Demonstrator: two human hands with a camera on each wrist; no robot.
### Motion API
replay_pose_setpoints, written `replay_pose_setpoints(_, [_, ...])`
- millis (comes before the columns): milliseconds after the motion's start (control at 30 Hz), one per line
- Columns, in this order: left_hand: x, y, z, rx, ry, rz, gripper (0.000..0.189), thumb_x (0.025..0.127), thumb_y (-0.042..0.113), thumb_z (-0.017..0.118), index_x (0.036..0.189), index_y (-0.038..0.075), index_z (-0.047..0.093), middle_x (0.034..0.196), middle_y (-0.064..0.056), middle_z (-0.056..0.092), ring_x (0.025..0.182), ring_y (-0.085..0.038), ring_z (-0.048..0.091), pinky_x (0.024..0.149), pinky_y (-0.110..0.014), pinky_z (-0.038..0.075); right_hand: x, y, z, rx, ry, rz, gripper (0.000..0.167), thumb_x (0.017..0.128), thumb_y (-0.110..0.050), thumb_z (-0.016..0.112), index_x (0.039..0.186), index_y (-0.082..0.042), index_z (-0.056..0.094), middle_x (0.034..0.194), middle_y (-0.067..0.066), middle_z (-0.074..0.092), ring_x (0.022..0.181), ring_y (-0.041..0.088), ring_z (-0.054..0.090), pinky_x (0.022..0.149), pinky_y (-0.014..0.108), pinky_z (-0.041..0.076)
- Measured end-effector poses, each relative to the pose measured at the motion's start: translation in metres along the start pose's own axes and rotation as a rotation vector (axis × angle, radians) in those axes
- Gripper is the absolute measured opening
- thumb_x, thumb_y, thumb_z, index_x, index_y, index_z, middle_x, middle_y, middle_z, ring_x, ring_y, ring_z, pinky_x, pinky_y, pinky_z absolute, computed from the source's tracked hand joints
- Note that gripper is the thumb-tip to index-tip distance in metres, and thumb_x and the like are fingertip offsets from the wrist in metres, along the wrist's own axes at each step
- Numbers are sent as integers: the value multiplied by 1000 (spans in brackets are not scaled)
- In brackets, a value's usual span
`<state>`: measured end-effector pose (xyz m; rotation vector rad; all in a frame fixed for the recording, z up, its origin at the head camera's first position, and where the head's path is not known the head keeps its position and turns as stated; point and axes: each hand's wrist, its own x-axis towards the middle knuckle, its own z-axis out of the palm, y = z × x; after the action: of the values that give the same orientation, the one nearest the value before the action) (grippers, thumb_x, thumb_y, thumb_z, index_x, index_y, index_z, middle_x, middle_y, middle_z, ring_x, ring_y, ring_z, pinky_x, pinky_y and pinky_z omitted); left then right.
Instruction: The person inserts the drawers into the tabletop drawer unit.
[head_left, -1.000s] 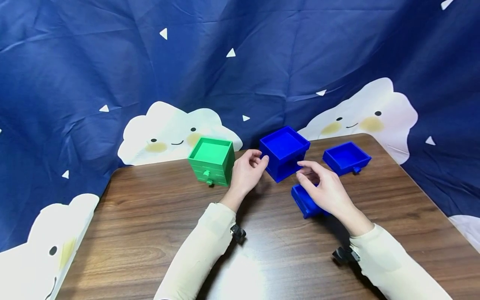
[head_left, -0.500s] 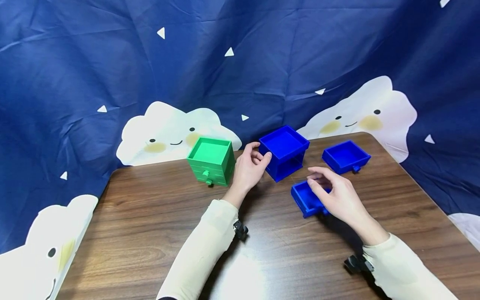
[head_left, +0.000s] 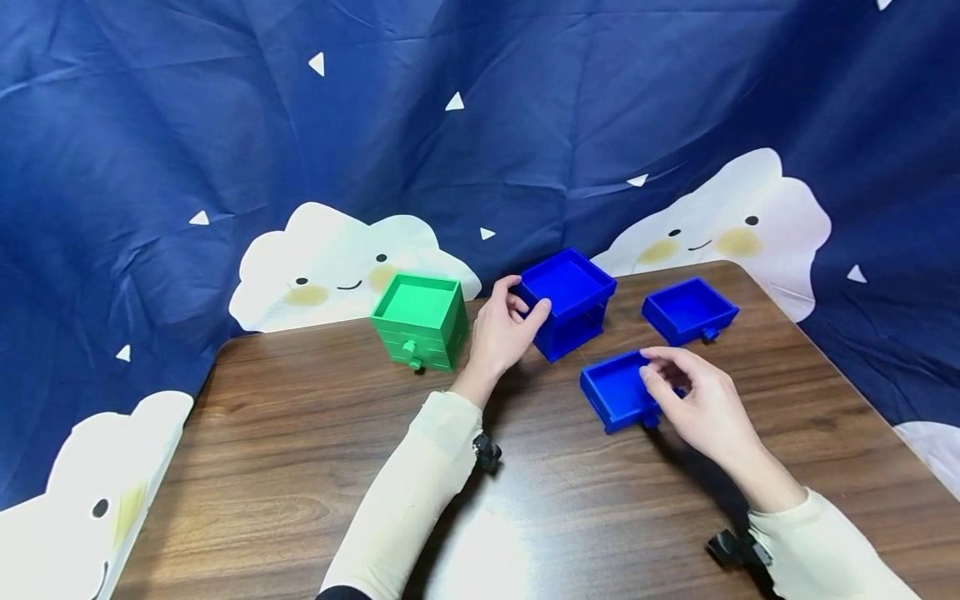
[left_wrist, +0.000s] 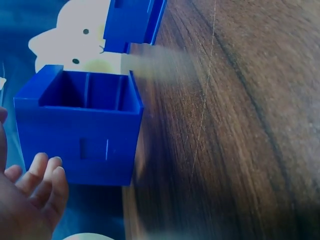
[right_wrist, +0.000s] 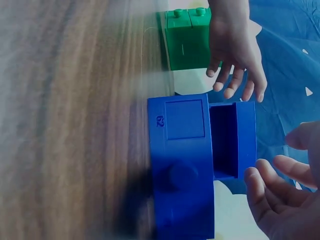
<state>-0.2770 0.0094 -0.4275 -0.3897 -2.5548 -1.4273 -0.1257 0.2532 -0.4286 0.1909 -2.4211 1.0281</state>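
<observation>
Setting: staged tabletop recording corner; home, lab or office cannot be told. Backdrop: dark-blue cloth (head_left: 390,125), creased, hung behind the table and past both its sides, screening the room beyond. Print: smiling white clouds (head_left: 337,271) with yellow cheeks; small white triangles (head_left: 455,102). Furniture: table (head_left: 285,450), brown wood-grain top, rounded far corners, bright light reflection (head_left: 483,554) between the forearms. Equipment: black wrist devices (head_left: 731,550), one at each cream sleeve (head_left: 408,492).
</observation>
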Motion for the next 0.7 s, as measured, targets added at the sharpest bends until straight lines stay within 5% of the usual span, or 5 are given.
replay_pose_setpoints(300, [2, 2, 6, 20, 3, 0, 58, 97, 49, 72, 145, 20, 60, 101, -2, 72, 90, -14, 65, 78, -31, 51, -15, 8, -9, -80, -5, 84, 6, 94, -8, 79, 98, -9, 74, 80, 0, 65, 70, -5, 52, 66, 11, 41])
replay_pose_setpoints(700, [1, 3, 10, 32, -12, -12, 58, 95, 49, 73, 144, 21, 60, 99, -1, 69, 85, -14, 63, 75, -30, 49, -30, 16, -17, -169, -122, 164, 14, 96, -20, 79, 86, -13, 73, 67, -7, 61, 57, -4, 50, 59, 21, 40])
